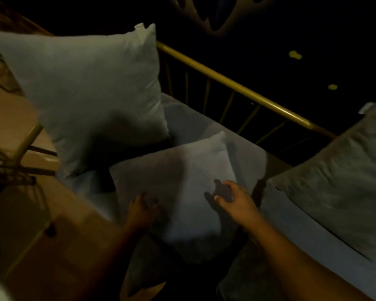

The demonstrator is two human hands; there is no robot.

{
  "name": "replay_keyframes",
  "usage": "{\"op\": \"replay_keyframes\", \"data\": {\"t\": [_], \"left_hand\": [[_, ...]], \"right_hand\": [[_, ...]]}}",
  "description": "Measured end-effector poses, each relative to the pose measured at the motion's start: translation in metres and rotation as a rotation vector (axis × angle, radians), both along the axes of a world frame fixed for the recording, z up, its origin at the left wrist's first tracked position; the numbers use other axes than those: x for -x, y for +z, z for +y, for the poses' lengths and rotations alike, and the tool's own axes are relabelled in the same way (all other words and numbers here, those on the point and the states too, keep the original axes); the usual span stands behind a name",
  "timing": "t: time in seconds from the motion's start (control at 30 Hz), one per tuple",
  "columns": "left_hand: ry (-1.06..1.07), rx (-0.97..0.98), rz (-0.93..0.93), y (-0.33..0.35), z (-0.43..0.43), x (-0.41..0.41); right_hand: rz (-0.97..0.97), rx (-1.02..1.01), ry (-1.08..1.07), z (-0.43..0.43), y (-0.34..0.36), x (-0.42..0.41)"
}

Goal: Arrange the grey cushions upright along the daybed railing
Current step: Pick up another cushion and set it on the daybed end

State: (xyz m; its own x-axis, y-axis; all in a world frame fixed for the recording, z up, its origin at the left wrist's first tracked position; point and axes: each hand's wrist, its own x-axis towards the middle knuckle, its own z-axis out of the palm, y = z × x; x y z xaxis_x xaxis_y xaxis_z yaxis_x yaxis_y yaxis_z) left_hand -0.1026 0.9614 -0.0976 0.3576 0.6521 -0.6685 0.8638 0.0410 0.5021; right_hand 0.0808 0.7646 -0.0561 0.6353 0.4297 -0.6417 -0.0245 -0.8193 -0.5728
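The small grey cushion (178,170) lies tilted on the daybed mattress (206,120), in the gap between a plump large cushion (85,83) upright at the left corner and a third cushion (339,177) cut off at right; the brass-coloured railing (237,85) runs behind. The right hand (232,198) spreads its grip wide over the soft fabric. The left hand (142,208) meets the near-left edge, its grip too blurred to tell.

Your left hand (142,207) is smeared by motion and shadow at the left edge of the small cushion (182,181), so you cannot tell whether its fingers curl round it. Whether your right hand (232,198) touches that cushion or hovers above it is unclear. The large cushion (85,88) hides the left end of the railing (237,88). The right cushion (339,177) covers its other end and is cut off at the right edge. Beyond the railing, all is too dark to make out.
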Motion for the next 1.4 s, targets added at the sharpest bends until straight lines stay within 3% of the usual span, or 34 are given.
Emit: {"op": "replay_keyframes", "data": {"t": [0.1, 0.37, 0.47, 0.67, 0.87, 1.0, 1.17, 1.4], "left_hand": [[0.095, 0.026, -0.012, -0.027, 0.044, 0.006], [0.26, -0.42, -0.182, 0.01, 0.193, -0.047], [0.333, -0.48, -0.219, 0.016, 0.242, -0.053], [0.363, -0.479, -0.269, 0.005, 0.319, -0.038], [0.587, -0.181, -0.42, 0.0, 0.352, -0.02], [0.613, -0.127, -0.506, 0.005, 0.347, -0.018], [0.604, -0.22, -0.602, 0.039, 0.336, -0.017], [0.492, -0.304, -0.768, 0.125, 0.308, -0.046]], "right_hand": [[-0.005, 0.017, 0.053, 0.043, -0.012, -0.009], [-0.064, -0.166, 0.195, 0.222, -0.021, -0.053], [-0.063, -0.279, 0.221, 0.291, -0.023, -0.069], [-0.009, -0.425, 0.01, 0.373, -0.044, -0.098], [0.192, -0.4, -0.111, 0.383, -0.072, -0.111], [0.32, -0.458, -0.174, 0.381, -0.067, -0.107], [0.234, -0.624, -0.185, 0.38, -0.032, -0.101], [0.028, -0.74, -0.166, 0.338, 0.077, -0.105]]}}
